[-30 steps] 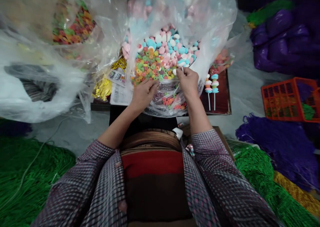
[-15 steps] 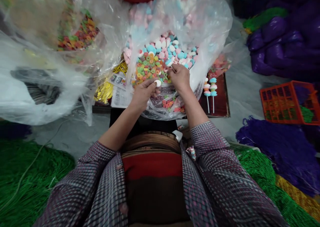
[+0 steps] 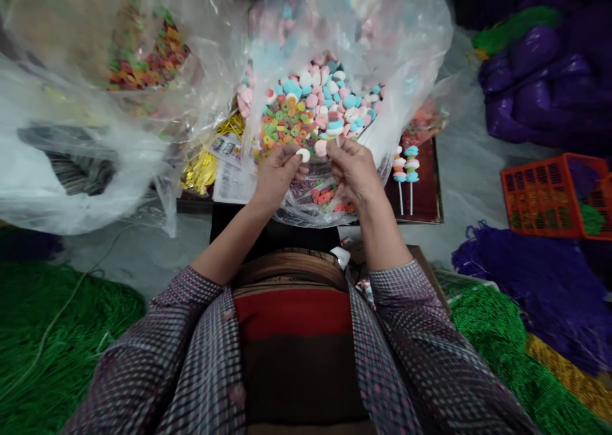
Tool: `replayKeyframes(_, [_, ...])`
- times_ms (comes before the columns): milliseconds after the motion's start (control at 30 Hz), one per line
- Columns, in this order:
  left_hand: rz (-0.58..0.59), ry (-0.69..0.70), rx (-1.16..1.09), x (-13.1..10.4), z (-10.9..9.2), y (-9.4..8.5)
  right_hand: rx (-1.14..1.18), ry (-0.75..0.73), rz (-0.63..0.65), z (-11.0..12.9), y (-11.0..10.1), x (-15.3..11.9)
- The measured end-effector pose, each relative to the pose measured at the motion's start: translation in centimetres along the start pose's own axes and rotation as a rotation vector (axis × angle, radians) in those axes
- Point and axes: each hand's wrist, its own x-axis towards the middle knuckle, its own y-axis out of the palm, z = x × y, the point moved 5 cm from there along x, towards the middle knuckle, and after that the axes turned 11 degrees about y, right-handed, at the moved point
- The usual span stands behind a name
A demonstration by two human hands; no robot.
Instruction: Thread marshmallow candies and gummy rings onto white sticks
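Note:
My left hand (image 3: 282, 170) pinches a white candy disc (image 3: 303, 155) between thumb and finger. Close to its right, my right hand (image 3: 352, 167) has its fingers closed on a pink candy disc (image 3: 320, 148), with a bit of something white at the fingertips. Both hands are over an open clear bag of ring candies (image 3: 287, 125). Just beyond lie pink, white and blue candies (image 3: 315, 90) in a large plastic bag. A stacked blue and white candy piece (image 3: 335, 125) rests on them. Two candy skewers (image 3: 412, 165) on white sticks lie on the dark table (image 3: 427, 192) at the right.
Gold ties (image 3: 198, 173) and a printed sheet (image 3: 232, 183) are left of the candy. Another plastic bag (image 3: 201, 58) holds more rings. An orange crate (image 3: 535, 196) stands at the right, near purple strands (image 3: 535, 282). Green strands (image 3: 57, 326) lie at the lower left.
My right hand has come back toward me from the candy pile, and a pink disc now shows at its fingertips. My left hand has barely moved.

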Motion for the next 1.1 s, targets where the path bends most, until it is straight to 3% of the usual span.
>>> replayKeyframes(100, [0.058,0.041,0.065,-0.1,0.1,0.6,0.091,0.072,0.092,0.2,1.6,-2.0])
replayKeyframes(333, [0.138,0.054,0.134,-1.2,-0.9,1.1,0.013,0.048,-0.027,-0.8,2.4,-1.7])
replayKeyframes(467, [0.126,0.068,0.139,-1.2,-0.6,1.2,0.037,0.058,-0.048,-1.1,2.5,-1.7])
replayKeyframes(700, [0.025,0.044,0.081,-0.3,-0.4,-0.2,0.059,0.098,0.013,0.0,0.9,-6.2])
replayKeyframes(867, [0.029,0.019,0.042,-0.1,-0.6,-0.8,-0.09,0.092,0.095,-0.7,-0.3,-10.2])
replayKeyframes(1100, [0.064,0.053,0.037,-0.2,-0.3,-0.6,-0.164,0.054,0.015,-1.4,-0.3,-10.7])
